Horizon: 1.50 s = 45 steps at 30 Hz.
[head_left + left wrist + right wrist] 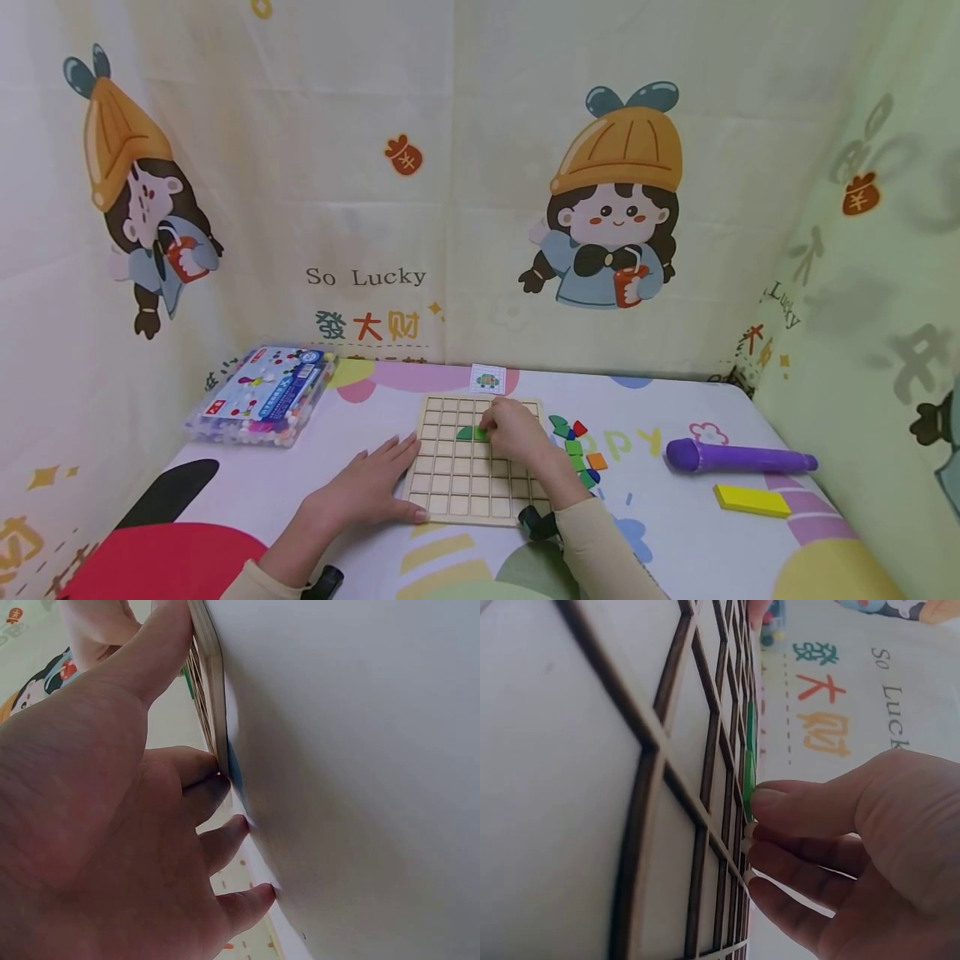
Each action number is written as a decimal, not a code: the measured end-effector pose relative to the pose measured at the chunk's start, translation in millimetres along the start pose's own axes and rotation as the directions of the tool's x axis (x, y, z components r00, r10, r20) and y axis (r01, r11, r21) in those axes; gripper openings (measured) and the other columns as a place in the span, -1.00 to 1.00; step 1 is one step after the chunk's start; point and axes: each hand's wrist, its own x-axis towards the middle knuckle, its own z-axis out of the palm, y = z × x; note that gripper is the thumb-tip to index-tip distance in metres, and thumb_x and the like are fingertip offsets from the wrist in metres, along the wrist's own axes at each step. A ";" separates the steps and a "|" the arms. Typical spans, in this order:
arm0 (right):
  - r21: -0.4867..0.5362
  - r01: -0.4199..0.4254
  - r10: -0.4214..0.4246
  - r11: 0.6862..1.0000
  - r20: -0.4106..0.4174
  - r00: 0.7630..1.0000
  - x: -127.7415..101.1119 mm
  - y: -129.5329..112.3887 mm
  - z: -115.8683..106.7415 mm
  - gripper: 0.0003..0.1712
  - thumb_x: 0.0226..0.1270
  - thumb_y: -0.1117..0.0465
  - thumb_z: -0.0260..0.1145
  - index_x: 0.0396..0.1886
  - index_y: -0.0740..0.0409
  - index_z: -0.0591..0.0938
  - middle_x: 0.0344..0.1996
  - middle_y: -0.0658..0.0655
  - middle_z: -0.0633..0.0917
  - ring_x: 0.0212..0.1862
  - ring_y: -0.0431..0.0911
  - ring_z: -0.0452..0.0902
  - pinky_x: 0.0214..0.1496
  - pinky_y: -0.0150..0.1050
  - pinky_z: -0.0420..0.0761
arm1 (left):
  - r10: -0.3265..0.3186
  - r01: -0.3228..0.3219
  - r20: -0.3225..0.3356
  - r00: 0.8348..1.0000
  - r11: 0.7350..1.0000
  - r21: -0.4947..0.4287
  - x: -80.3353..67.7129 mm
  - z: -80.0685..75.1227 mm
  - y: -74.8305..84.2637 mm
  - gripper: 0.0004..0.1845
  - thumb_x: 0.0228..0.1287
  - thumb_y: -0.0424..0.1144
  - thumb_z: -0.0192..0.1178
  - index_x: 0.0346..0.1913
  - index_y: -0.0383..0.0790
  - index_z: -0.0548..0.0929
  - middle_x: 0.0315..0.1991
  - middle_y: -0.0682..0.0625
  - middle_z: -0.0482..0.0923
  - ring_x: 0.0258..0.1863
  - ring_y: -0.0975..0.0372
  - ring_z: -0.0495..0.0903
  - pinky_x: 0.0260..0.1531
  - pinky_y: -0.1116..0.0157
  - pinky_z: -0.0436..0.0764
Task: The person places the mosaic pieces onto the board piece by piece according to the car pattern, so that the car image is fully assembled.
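Observation:
A wooden grid board (450, 475) lies on the table with square cells. My left hand (367, 483) rests at its left side, fingers spread, thumb at the lower left corner; in the left wrist view the fingertips (236, 825) meet the board edge and tabletop. My right hand (517, 429) is over the upper part of the board and pinches a green square tile (748, 780), its thumb on the tile's near end. Just left of that tile, a darker green rounded tile (465, 433) sits in a cell.
Several loose green, red, orange and blue tiles (574, 447) lie right of the board. A small pattern card (487, 379) is behind it. Farther right are a purple microphone-shaped object (738, 458) and a yellow block (752, 500). A clear plastic box (262, 396) stands at the back left.

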 end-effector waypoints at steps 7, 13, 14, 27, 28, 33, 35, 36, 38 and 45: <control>0.057 -0.054 0.051 0.997 0.057 0.997 -3.1 0.0 -3.8 -0.79 0.23 0.41 0.31 -0.27 0.13 0.82 -0.32 0.01 0.71 -0.26 -0.20 0.53 -0.10 -0.23 0.65 | -0.001 0.001 0.003 1.000 1.000 -0.001 0.4 1.2 -2.0 0.21 -0.11 0.46 0.35 0.56 -0.10 0.17 0.60 0.01 0.07 0.59 -0.06 0.02 0.44 -0.32 0.05; 0.101 -0.069 0.061 0.992 0.082 0.995 -3.0 4.8 -6.8 -0.81 0.22 0.40 0.32 -0.32 0.12 0.81 -0.33 -0.01 0.74 -0.24 -0.18 0.54 -0.10 -0.21 0.66 | 0.007 -0.007 -0.002 1.000 1.000 -0.004 -0.1 0.1 -0.4 0.21 -0.10 0.45 0.35 0.56 -0.11 0.17 0.60 0.01 0.08 0.59 -0.06 0.03 0.44 -0.32 0.06; 0.101 -0.070 0.062 0.992 0.082 0.995 -3.1 5.5 -7.5 -0.81 0.22 0.40 0.31 -0.32 0.11 0.81 -0.34 -0.01 0.74 -0.26 -0.18 0.54 -0.11 -0.22 0.65 | 0.009 -0.009 -0.002 1.000 1.000 -0.005 -0.2 -0.1 -0.2 0.21 -0.10 0.45 0.35 0.56 -0.11 0.17 0.60 0.02 0.08 0.59 -0.06 0.03 0.43 -0.32 0.06; 0.077 -0.042 0.041 0.996 0.016 0.999 -13.0 23.4 -21.9 -0.78 0.19 0.47 0.26 -0.29 0.18 0.77 -0.39 0.03 0.71 -0.34 -0.18 0.49 -0.22 -0.27 0.58 | 0.016 -0.016 -0.012 1.000 1.000 -0.005 -1.3 -2.0 0.4 0.21 -0.10 0.43 0.37 0.55 -0.13 0.18 0.59 0.00 0.09 0.58 -0.08 0.04 0.42 -0.33 0.07; 0.077 -0.046 0.045 0.996 0.012 0.999 -13.9 25.5 -22.9 -0.78 0.18 0.47 0.27 -0.29 0.19 0.77 -0.39 0.04 0.71 -0.35 -0.17 0.49 -0.23 -0.26 0.58 | 0.016 -0.016 -0.011 1.000 1.000 -0.004 -1.1 -1.9 0.4 0.21 -0.10 0.43 0.37 0.55 -0.14 0.18 0.59 -0.01 0.09 0.58 -0.08 0.04 0.42 -0.33 0.07; 0.095 -0.093 0.093 0.991 0.008 0.996 -18.1 33.0 -29.2 -0.76 0.18 0.47 0.28 -0.22 0.21 0.77 -0.34 0.08 0.74 -0.32 -0.15 0.53 -0.22 -0.22 0.58 | 0.015 -0.015 -0.012 1.000 1.000 0.000 -0.9 -1.4 0.5 0.20 -0.10 0.43 0.37 0.55 -0.14 0.19 0.59 -0.01 0.09 0.58 -0.07 0.04 0.42 -0.34 0.08; 0.109 -0.118 0.117 0.987 0.010 0.993 -19.3 35.7 -31.4 -0.75 0.19 0.47 0.27 -0.20 0.21 0.77 -0.32 0.08 0.74 -0.29 -0.16 0.55 -0.20 -0.21 0.59 | 0.015 -0.015 -0.013 1.000 1.000 -0.001 -1.1 -1.2 0.4 0.20 -0.11 0.43 0.38 0.55 -0.14 0.19 0.59 -0.01 0.09 0.58 -0.07 0.05 0.42 -0.34 0.08; 0.113 -0.128 0.128 0.985 0.008 0.992 -19.8 37.1 -32.1 -0.75 0.19 0.46 0.27 -0.19 0.21 0.77 -0.31 0.08 0.74 -0.28 -0.15 0.55 -0.20 -0.21 0.60 | 0.015 -0.015 -0.014 1.000 1.000 -0.002 -1.1 -1.2 0.4 0.20 -0.11 0.42 0.38 0.55 -0.14 0.19 0.59 -0.01 0.09 0.58 -0.07 0.05 0.42 -0.34 0.07; 0.119 -0.152 0.153 0.981 0.000 0.988 -20.6 39.8 -33.7 -0.77 0.20 0.45 0.28 -0.19 0.21 0.77 -0.30 0.08 0.74 -0.27 -0.13 0.56 -0.18 -0.18 0.62 | 0.015 -0.015 -0.014 1.000 1.000 -0.006 -1.1 -1.2 0.5 0.21 -0.11 0.42 0.38 0.55 -0.14 0.19 0.59 -0.01 0.09 0.58 -0.08 0.05 0.42 -0.34 0.07; 0.070 -0.229 0.232 0.971 -0.049 0.971 -26.6 50.6 -39.5 -0.76 0.26 0.44 0.29 -0.12 0.22 0.76 -0.11 0.17 0.75 -0.04 0.04 0.66 0.00 0.00 0.67 | 0.021 -0.021 -0.011 1.000 1.000 -0.005 -2.7 -2.7 0.9 0.21 -0.10 0.43 0.37 0.55 -0.15 0.17 0.59 -0.02 0.08 0.58 -0.09 0.05 0.42 -0.34 0.07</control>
